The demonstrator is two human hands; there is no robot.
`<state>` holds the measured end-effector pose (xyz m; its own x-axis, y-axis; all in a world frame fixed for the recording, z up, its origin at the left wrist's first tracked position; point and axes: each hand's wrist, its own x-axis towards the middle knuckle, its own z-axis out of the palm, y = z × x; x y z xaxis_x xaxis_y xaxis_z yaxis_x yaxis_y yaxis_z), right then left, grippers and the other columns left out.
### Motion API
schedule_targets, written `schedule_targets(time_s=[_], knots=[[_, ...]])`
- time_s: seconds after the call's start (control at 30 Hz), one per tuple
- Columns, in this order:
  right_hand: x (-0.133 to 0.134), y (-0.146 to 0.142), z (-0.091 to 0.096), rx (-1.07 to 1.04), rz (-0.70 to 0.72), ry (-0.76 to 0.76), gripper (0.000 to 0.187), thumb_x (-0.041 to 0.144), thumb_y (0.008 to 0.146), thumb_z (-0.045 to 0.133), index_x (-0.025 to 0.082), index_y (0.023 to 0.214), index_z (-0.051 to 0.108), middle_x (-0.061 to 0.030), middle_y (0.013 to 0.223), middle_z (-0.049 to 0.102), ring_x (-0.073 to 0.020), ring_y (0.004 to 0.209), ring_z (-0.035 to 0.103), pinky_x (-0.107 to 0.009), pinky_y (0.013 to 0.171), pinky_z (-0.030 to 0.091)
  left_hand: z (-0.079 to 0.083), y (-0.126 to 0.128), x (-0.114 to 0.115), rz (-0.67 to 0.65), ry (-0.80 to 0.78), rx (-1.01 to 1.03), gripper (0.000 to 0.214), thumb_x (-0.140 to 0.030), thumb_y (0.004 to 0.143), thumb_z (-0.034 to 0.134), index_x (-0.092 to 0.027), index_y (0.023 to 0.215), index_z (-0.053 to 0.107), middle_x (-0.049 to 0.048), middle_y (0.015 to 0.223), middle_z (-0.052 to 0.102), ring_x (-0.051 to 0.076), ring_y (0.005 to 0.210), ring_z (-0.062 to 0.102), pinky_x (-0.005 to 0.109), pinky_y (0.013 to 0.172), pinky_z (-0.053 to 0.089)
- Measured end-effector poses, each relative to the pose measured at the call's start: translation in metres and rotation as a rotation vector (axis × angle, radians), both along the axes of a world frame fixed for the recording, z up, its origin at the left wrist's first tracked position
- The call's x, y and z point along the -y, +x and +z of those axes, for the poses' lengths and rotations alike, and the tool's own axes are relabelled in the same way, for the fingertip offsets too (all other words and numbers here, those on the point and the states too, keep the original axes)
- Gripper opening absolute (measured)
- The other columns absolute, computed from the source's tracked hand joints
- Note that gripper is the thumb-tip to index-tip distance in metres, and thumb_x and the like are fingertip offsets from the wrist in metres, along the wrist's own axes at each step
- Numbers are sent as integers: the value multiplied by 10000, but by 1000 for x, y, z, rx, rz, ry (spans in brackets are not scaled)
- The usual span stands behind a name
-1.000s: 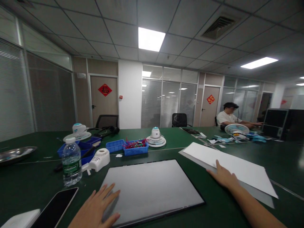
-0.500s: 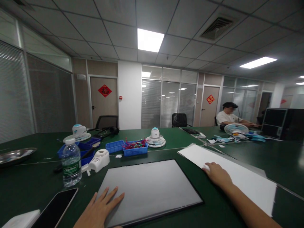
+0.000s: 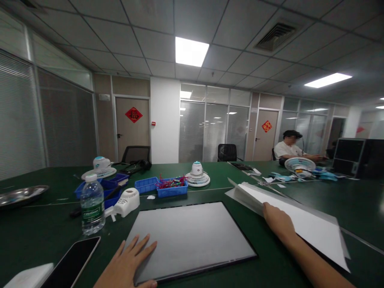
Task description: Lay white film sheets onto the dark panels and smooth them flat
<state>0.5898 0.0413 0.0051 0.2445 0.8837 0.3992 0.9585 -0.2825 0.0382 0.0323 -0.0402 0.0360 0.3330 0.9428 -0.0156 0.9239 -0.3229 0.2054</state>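
Note:
My left hand [image 3: 127, 260] lies with fingers spread on the lower left corner of a flat grey panel with a thin black frame [image 3: 192, 240]. To the right, my right hand [image 3: 279, 224] is closed on the near edge of the white sheets [image 3: 312, 228]. That edge is raised a little off the table, and the fingertips are hidden beneath it. Under and behind the white sheet show greyish translucent sheets [image 3: 246, 200], their far left corner curling up.
Left of the panel stand a water bottle [image 3: 92, 208], a phone [image 3: 72, 262] and a white plastic housing [image 3: 127, 202]. Behind it are blue trays [image 3: 172, 191], one holding wired parts, and a small fan [image 3: 197, 176]. A person [image 3: 289, 148] sits at the far right near a black computer case [image 3: 348, 156].
My right hand has gone from resting on the white sheet to gripping its near edge, which has lifted. The translucent sheets have shifted and fanned out. My left hand stays on the panel.

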Motion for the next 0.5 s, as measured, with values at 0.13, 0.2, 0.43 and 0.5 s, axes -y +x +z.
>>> schedule_targets(time_s=[0.13, 0.2, 0.43, 0.5], knots=[[8, -43, 14, 70, 110, 92, 374, 307, 1035, 251, 172, 1102, 593, -137, 949, 725, -279, 814, 704, -333, 635, 421, 3, 1, 2, 5, -15, -14, 861, -857, 745, 475, -432, 1485, 357, 5, 1626, 258, 354, 1505, 185, 629, 1218, 113], [13, -74, 16, 106, 222, 105, 350, 308, 1039, 269, 187, 1071, 596, -111, 907, 726, -251, 799, 697, -315, 637, 409, 0, -1, 1, 11, -6, -27, 882, -853, 738, 494, -420, 1491, 344, 12, 1626, 250, 357, 1503, 190, 625, 1219, 124], [49, -177, 2, 217, 769, 24, 138, 202, 946, 478, 232, 894, 603, -18, 799, 701, -191, 720, 653, -292, 667, 400, -25, -16, -10, 1, 141, 43, 974, -794, 785, 516, -276, 1548, 201, 79, 1616, 217, 368, 1489, 236, 588, 1209, 221], [57, -192, -2, 218, 890, -2, 127, 191, 930, 491, 221, 869, 597, -22, 808, 701, -193, 723, 648, -297, 671, 406, -27, -19, -11, 10, 177, 83, 949, -770, 815, 500, -269, 1556, 185, 66, 1612, 225, 357, 1479, 291, 564, 1204, 258]])
